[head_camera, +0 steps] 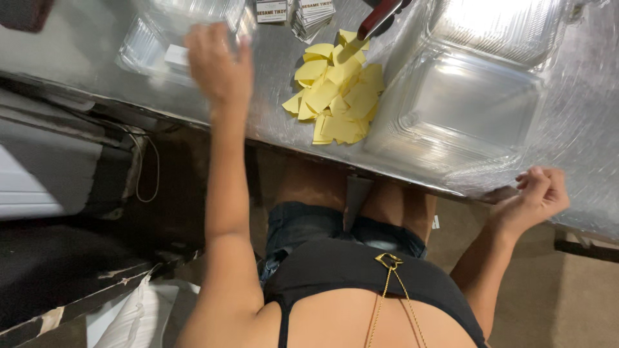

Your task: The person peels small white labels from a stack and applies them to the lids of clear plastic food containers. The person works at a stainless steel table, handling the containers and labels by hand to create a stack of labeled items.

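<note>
My left hand (219, 64) reaches out over a small clear plastic container (158, 42) at the far left of the metal table (84, 58). Its fingers bend down onto the container, and their grip is hidden behind the back of the hand. My right hand (535, 193) is at the table's near edge on the right, fingers curled and pinching the rim of a large open clear clamshell container (464, 103). Between the two containers lies a loose pile of yellow paper slips (338, 96).
A stack of printed white labels (309, 16) lies at the far edge, and a red-handled tool (380, 16) sits beside it. Below the table are my lap in dark shorts (309, 225), a brown floor (567, 296) and dark shelving (58, 193) with a white bag (129, 316).
</note>
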